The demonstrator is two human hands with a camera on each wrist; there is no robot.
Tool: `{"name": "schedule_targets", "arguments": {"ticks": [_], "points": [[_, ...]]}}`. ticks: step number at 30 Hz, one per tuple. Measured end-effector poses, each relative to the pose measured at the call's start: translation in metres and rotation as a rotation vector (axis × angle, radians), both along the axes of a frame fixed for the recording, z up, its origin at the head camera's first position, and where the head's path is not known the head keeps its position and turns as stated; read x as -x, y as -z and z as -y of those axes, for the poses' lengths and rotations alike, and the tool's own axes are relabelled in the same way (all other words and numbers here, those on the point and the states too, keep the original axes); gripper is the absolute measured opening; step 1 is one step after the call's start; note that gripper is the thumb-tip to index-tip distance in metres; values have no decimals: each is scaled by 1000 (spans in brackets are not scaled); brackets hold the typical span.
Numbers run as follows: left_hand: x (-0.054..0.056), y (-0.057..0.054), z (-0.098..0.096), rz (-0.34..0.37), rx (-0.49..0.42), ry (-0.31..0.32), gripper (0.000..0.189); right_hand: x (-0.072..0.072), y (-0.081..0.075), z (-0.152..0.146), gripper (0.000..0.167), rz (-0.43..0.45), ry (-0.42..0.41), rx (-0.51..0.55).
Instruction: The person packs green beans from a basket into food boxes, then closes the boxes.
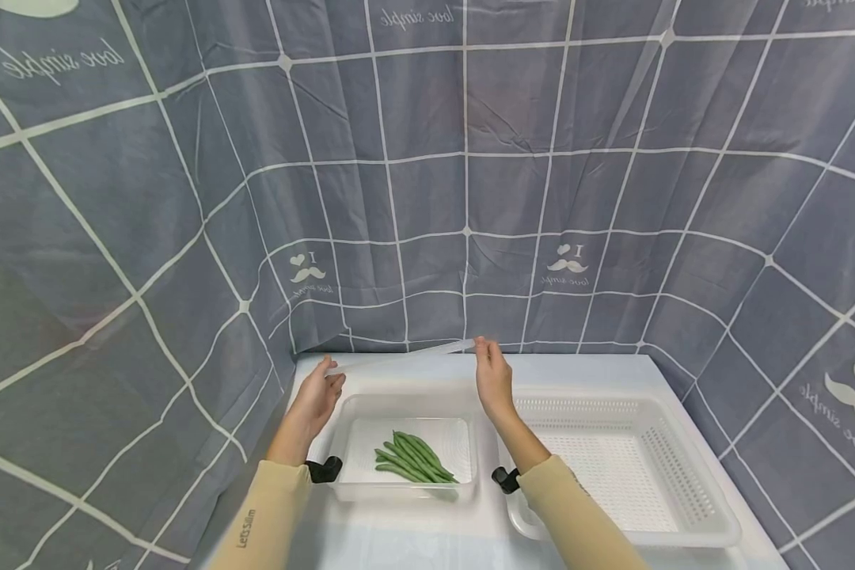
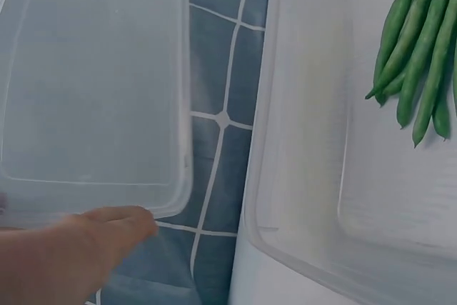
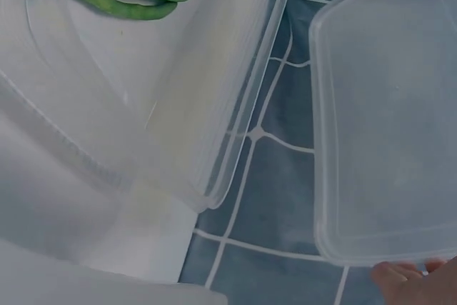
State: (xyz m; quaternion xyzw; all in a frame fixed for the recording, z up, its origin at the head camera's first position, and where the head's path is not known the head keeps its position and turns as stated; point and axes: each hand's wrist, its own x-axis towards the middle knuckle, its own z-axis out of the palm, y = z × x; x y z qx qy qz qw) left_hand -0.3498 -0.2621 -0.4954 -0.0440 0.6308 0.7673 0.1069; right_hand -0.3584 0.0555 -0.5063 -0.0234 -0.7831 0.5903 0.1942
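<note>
A translucent plastic lid (image 1: pixel 399 358) is held up between both hands, seen nearly edge-on in the head view and broad-faced in both wrist views. At its left end my left hand (image 1: pixel 318 400) pinches the edge. My right hand (image 1: pixel 494 380) grips the opposite end, a little higher, so the lid tilts. Below and nearer lies a clear rectangular container (image 1: pixel 402 490), uncovered. Several green beans (image 1: pixel 415 457) rest in a loose bundle on its floor, toward the right. In the left wrist view, the lid's rounded corner is right above my fingers (image 2: pixel 136 221).
A white perforated basket (image 1: pixel 691 467) stands to the right of the container, partly behind my right forearm. Both are on a white table (image 1: pixel 577 370). Grey curtains (image 1: pixel 427 198) with white grid lines hang at the back and both sides.
</note>
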Motion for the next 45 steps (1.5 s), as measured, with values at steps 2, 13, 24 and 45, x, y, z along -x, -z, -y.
{"name": "schedule_targets", "arguments": {"ticks": [2,13,24,45], "points": [[-1,0,-1,-10,-25,-16,69,-1,1,1,51,9,6,-2],[-9,11,-5,-107,-144,-64,67,-7,1,0,54,47,-117,63],[-24,19,-1,-138,202,-69,80,-18,10,1,58,65,-185,-9],[-61,41,-20,-334,654,-343,117,-70,45,26,81,-21,-112,-56]]}}
